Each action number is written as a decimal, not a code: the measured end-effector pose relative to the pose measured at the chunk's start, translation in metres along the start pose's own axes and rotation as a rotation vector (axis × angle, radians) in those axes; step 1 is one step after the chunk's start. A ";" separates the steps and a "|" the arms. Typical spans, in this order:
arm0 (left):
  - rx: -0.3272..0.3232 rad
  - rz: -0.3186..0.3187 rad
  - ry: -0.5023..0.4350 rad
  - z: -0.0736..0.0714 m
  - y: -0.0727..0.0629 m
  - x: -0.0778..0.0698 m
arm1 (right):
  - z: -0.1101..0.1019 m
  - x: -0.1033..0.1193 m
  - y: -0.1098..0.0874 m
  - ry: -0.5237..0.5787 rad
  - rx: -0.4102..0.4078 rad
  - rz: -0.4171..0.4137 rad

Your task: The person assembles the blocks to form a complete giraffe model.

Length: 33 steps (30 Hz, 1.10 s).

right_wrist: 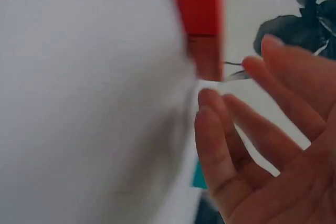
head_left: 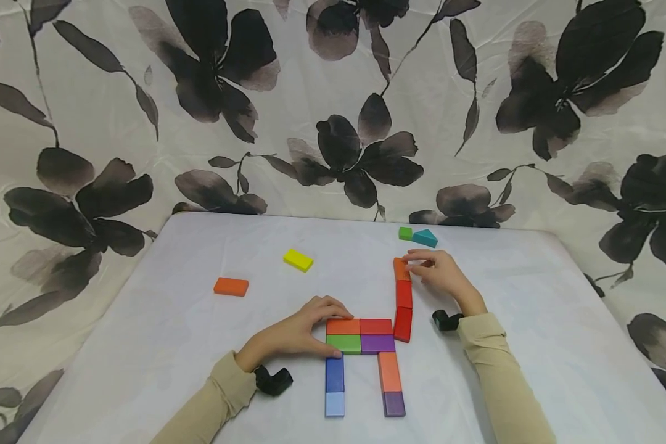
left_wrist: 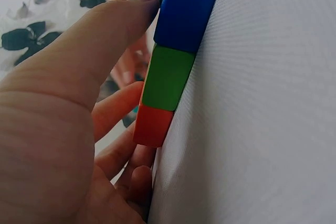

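In the head view my left hand (head_left: 305, 327) spans the left end of a row of wooden blocks. Its fingers lie along the far side of an orange block (head_left: 343, 327), its thumb at the near edge of a green block (head_left: 343, 344), by a blue block (head_left: 335, 375). My right hand (head_left: 438, 271) hovers beside the orange block (head_left: 401, 269) that tops a bent column above two red blocks (head_left: 404, 294). In the right wrist view this hand's fingers (right_wrist: 212, 145) are spread, apart from that orange block (right_wrist: 207, 59).
A red block (head_left: 376, 327) and a purple block (head_left: 377, 344) continue the row, with two-block legs below. Loose on the white table (head_left: 161, 345) lie an orange block (head_left: 230, 287), a yellow block (head_left: 298, 260), a green cube (head_left: 405, 233) and a teal triangle (head_left: 425, 238). Floral cloth (head_left: 288, 111) hangs behind.
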<state>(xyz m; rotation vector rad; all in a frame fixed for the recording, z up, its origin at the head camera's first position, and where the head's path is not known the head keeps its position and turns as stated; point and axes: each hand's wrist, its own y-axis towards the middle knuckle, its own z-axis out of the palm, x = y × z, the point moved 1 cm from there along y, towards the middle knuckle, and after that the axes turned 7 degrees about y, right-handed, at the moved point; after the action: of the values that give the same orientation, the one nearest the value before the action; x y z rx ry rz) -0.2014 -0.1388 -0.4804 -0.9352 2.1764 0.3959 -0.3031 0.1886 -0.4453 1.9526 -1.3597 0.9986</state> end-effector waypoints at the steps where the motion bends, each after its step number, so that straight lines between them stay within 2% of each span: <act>1: 0.001 0.002 -0.003 0.000 0.000 0.000 | -0.002 0.007 0.003 -0.039 -0.003 -0.016; 5: 0.010 -0.010 -0.009 0.000 0.000 0.001 | -0.005 0.043 0.019 -0.192 -0.012 -0.117; 9: 0.009 -0.015 -0.012 0.000 0.000 0.001 | 0.008 0.082 0.040 -0.294 0.011 -0.226; 14: 0.008 -0.018 -0.021 0.001 0.001 0.002 | 0.047 0.119 0.064 -0.449 0.087 -0.433; 17: 0.010 -0.011 -0.016 0.001 0.001 0.002 | 0.076 0.131 0.072 -0.589 0.170 -0.576; 19: 0.008 0.003 -0.007 0.002 0.002 0.002 | 0.094 0.134 0.075 -0.698 0.240 -0.635; 22: 0.007 0.027 0.003 0.001 0.003 0.001 | 0.116 0.137 0.077 -0.838 0.360 -0.641; 25: 0.000 0.048 0.015 0.002 0.004 0.000 | 0.129 0.139 0.075 -0.883 0.455 -0.601; 29: -0.018 0.071 0.028 0.001 0.003 0.000 | 0.141 0.142 0.073 -0.888 0.516 -0.589; 33: -0.026 0.072 0.033 -0.001 -0.001 0.001 | 0.148 0.140 0.073 -0.940 0.537 -0.590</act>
<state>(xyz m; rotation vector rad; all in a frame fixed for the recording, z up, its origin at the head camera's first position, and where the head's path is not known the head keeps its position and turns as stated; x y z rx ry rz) -0.2021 -0.1403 -0.4802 -0.8848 2.2448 0.4469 -0.3038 -0.0257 -0.4127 3.1972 -0.7951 0.1118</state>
